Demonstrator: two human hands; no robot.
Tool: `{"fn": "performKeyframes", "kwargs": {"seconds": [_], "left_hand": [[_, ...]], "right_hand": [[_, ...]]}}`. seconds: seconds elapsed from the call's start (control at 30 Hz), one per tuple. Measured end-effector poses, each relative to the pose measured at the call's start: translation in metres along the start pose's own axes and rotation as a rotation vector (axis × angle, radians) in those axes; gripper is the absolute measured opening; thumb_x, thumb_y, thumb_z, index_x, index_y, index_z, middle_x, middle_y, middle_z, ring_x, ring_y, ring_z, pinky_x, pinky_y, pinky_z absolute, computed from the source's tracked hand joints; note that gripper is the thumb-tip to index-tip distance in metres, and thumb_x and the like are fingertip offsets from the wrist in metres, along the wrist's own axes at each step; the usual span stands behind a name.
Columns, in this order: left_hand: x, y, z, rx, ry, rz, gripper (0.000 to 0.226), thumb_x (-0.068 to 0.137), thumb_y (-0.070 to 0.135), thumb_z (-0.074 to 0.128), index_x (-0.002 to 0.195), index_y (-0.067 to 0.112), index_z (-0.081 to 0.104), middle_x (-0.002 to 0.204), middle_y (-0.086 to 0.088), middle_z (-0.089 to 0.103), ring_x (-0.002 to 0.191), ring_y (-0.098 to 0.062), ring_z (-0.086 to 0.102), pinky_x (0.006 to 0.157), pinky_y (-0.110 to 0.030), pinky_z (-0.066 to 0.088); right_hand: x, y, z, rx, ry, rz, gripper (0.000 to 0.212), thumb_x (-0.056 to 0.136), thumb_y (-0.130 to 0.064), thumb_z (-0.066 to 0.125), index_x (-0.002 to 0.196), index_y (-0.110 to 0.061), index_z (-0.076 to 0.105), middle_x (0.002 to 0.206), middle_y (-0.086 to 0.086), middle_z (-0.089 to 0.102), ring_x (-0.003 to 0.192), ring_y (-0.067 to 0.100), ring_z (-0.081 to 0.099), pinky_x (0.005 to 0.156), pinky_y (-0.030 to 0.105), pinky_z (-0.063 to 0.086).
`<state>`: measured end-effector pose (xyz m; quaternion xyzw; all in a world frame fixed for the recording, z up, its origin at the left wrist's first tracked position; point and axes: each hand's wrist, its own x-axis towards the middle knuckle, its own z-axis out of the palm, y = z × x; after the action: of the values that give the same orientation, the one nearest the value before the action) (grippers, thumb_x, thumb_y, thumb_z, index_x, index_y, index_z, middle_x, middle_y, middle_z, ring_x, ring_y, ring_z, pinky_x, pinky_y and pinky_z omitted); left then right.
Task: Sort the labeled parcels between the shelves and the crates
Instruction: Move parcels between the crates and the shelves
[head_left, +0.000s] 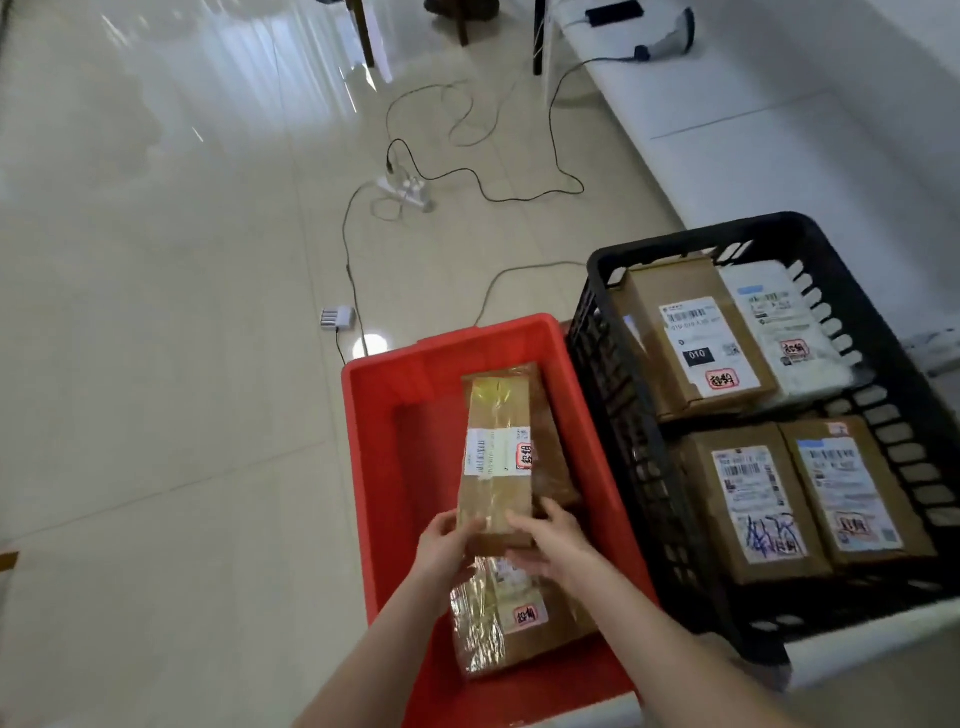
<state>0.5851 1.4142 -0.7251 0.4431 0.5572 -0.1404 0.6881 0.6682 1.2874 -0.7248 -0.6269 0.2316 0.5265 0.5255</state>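
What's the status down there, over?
Left hand and right hand both gripping near end of long taped parcel over red crate. Another parcel underneath. Black crate alongside, four parcels in. Nothing obstructing.

- long taped parcel (497, 457): near end covered by left hand (441, 545) and right hand (558, 545); label print too small to read
- lower parcel (511, 618) in red crate (374, 467): top part hidden under the hands and the long parcel
- brown parcel (553, 452) behind the long one: mostly hidden, only its right edge shows
- red crate: near wall cut off by bottom edge
- black crate (613, 415): right side cut by frame edge
- both forearms run out of the bottom edge
- scanner-like device (670, 34) on white bench (779, 130): blurred, cannot identify
- chair legs (363, 31): cropped at top edge
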Motion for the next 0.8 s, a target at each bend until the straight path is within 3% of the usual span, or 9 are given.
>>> {"fn": "performKeyframes", "kwargs": {"seconds": [0.1, 0.2, 0.3, 0.4, 0.47, 0.53, 0.63, 0.7, 0.8], "left_hand": [[0.033, -0.009, 0.018, 0.066, -0.023, -0.015, 0.034, 0.089, 0.006, 0.063, 0.121, 0.006, 0.054, 0.093, -0.013, 0.065, 0.061, -0.017, 0.058, 0.052, -0.025, 0.049], [0.059, -0.014, 0.041, 0.080, -0.041, 0.025, 0.039, 0.084, -0.012, 0.058, 0.120, 0.004, 0.053, 0.095, -0.011, 0.067, 0.061, -0.016, 0.062, 0.052, -0.023, 0.049], [0.075, -0.014, 0.061, 0.079, -0.061, 0.045, 0.039, 0.083, -0.016, 0.055, 0.111, 0.011, 0.056, 0.090, -0.005, 0.066, 0.064, -0.014, 0.063, 0.049, -0.017, 0.051], [0.084, -0.018, 0.071, 0.200, -0.129, 0.044, 0.040, 0.083, -0.012, 0.052, 0.110, 0.016, 0.061, 0.087, 0.001, 0.068, 0.074, -0.014, 0.064, 0.063, -0.023, 0.053], [0.084, -0.022, 0.073, 0.319, -0.165, 0.035, 0.044, 0.085, -0.007, 0.050, 0.120, 0.019, 0.058, 0.094, 0.004, 0.066, 0.084, -0.015, 0.061, 0.075, -0.029, 0.050], [0.076, -0.019, 0.073, 0.429, -0.119, 0.044, 0.045, 0.086, -0.004, 0.051, 0.128, 0.013, 0.054, 0.096, 0.004, 0.064, 0.088, -0.016, 0.060, 0.077, -0.031, 0.050], [0.059, -0.008, 0.069, 0.924, 0.002, 0.194, 0.051, 0.088, 0.009, 0.056, 0.138, 0.009, 0.046, 0.125, -0.008, 0.060, 0.112, -0.026, 0.058, 0.093, -0.034, 0.049], [0.042, 0.004, 0.069, 1.206, 0.027, 0.321, 0.055, 0.087, 0.015, 0.055, 0.140, 0.013, 0.041, 0.135, -0.010, 0.051, 0.119, -0.026, 0.054, 0.095, -0.034, 0.046], [0.009, 0.026, 0.075, 1.470, 0.037, 0.484, 0.060, 0.086, 0.024, 0.059, 0.141, 0.018, 0.038, 0.135, -0.007, 0.044, 0.118, -0.025, 0.050, 0.091, -0.037, 0.050]], "right_hand": [[0.034, 0.004, -0.017, -0.008, 0.080, -0.045, 0.067, 0.085, -0.011, 0.071, 0.143, -0.022, 0.039, 0.113, 0.006, 0.061, 0.093, 0.022, 0.065, 0.076, 0.034, 0.058], [0.065, 0.010, -0.028, -0.010, 0.215, -0.090, 0.062, 0.082, -0.008, 0.072, 0.138, -0.020, 0.048, 0.117, 0.007, 0.062, 0.100, 0.023, 0.063, 0.082, 0.035, 0.057], [0.084, 0.018, -0.031, -0.010, 0.305, -0.108, 0.060, 0.074, -0.010, 0.077, 0.130, -0.013, 0.056, 0.112, 0.007, 0.066, 0.099, 0.024, 0.065, 0.088, 0.039, 0.055], [0.094, 0.025, -0.032, -0.089, 0.415, -0.105, 0.080, 0.080, -0.017, 0.075, 0.148, -0.016, 0.032, 0.134, 0.009, 0.055, 0.118, 0.027, 0.056, 0.098, 0.036, 0.047], [0.089, 0.026, -0.031, -0.097, 0.454, -0.101, 0.086, 0.082, -0.021, 0.073, 0.151, -0.015, 0.022, 0.138, 0.010, 0.051, 0.120, 0.028, 0.054, 0.090, 0.031, 0.045], [0.080, 0.026, -0.030, -0.110, 0.447, -0.097, 0.079, 0.082, -0.021, 0.073, 0.147, -0.012, 0.029, 0.134, 0.011, 0.054, 0.114, 0.027, 0.057, 0.078, 0.025, 0.045], [0.055, 0.024, -0.031, -0.290, 0.404, -0.116, 0.066, 0.082, -0.017, 0.069, 0.140, -0.014, 0.037, 0.129, 0.008, 0.054, 0.108, 0.024, 0.059, 0.063, 0.018, 0.045], [0.034, 0.020, -0.032, -0.450, 0.385, -0.161, 0.067, 0.085, -0.019, 0.066, 0.144, -0.019, 0.034, 0.130, 0.006, 0.049, 0.110, 0.023, 0.058, 0.070, 0.022, 0.047], [-0.002, 0.008, -0.032, -0.594, 0.411, -0.266, 0.066, 0.087, -0.021, 0.063, 0.146, -0.020, 0.031, 0.135, 0.004, 0.044, 0.117, 0.022, 0.053, 0.083, 0.028, 0.047]]}}
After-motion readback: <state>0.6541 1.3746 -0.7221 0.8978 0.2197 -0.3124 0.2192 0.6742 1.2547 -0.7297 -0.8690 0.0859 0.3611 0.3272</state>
